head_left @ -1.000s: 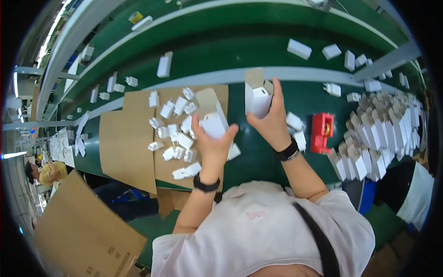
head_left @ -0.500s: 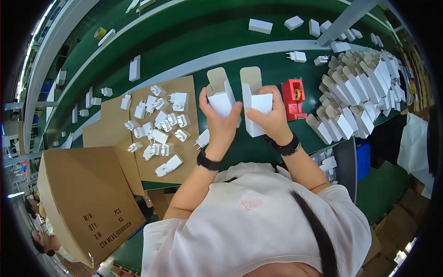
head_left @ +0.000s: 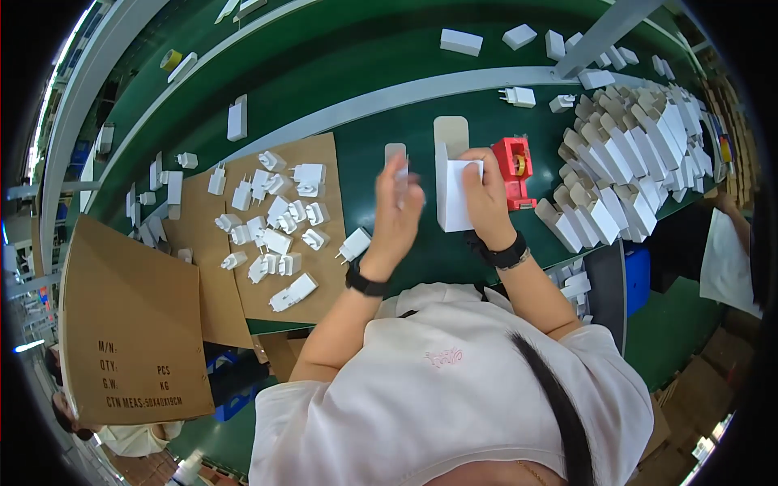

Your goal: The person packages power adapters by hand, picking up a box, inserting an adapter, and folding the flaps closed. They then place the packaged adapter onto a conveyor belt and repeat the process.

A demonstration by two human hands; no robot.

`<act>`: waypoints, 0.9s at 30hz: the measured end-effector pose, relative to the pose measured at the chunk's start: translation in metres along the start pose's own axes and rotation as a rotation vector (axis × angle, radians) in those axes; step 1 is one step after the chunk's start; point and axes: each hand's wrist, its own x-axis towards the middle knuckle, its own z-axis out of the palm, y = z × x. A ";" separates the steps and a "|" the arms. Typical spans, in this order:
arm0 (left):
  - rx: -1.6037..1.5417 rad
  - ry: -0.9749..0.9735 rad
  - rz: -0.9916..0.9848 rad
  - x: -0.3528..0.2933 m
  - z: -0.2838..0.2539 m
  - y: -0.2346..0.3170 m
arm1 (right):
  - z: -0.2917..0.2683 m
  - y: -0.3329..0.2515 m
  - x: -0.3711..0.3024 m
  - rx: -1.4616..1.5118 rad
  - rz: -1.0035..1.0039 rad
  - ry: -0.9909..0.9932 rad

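Note:
My right hand (head_left: 487,198) is closed round a small white box (head_left: 454,198), held upright with its tan-lined flap standing open at the top. To its left, my left hand (head_left: 396,217) is raised and blurred, its fingers pointing up. A second white box (head_left: 395,149) with an open flap shows behind and between those fingers; whether they grip it I cannot tell. Beside my left wrist, a white plug adapter (head_left: 355,245) lies at the edge of a cardboard sheet (head_left: 324,279), which carries several more adapters (head_left: 279,219). A red tape dispenser (head_left: 515,172) stands just right of my right hand.
Many open-flapped white boxes (head_left: 620,174) are piled at the right. A large brown carton (head_left: 134,324) stands at the left, with a person (head_left: 134,437) beyond it. Past a metal rail (head_left: 348,109), white boxes (head_left: 460,43) lie on the green surface. A post (head_left: 608,36) rises at upper right.
My left hand has turned edge-on, and its box shows smaller behind the fingers. My right hand's box has shifted slightly right. The carton at left has swung round and leftward.

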 end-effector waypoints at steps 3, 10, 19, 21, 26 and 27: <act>-0.465 -0.186 -0.079 -0.010 -0.008 0.032 | 0.016 -0.005 -0.001 0.164 -0.053 -0.081; -0.438 -0.321 -0.033 -0.021 -0.022 0.046 | 0.032 -0.021 -0.016 0.307 -0.119 -0.126; -0.290 -0.290 0.077 -0.042 -0.043 0.054 | 0.014 -0.034 -0.018 0.114 -0.202 -0.370; -0.233 -0.264 0.121 -0.044 -0.045 0.054 | 0.008 -0.037 -0.013 0.005 -0.240 -0.522; -0.146 -0.303 0.095 -0.046 -0.056 0.052 | 0.004 -0.051 -0.007 0.047 0.082 -0.636; -0.142 -0.314 0.088 -0.046 -0.057 0.053 | 0.003 -0.052 -0.005 0.046 0.087 -0.635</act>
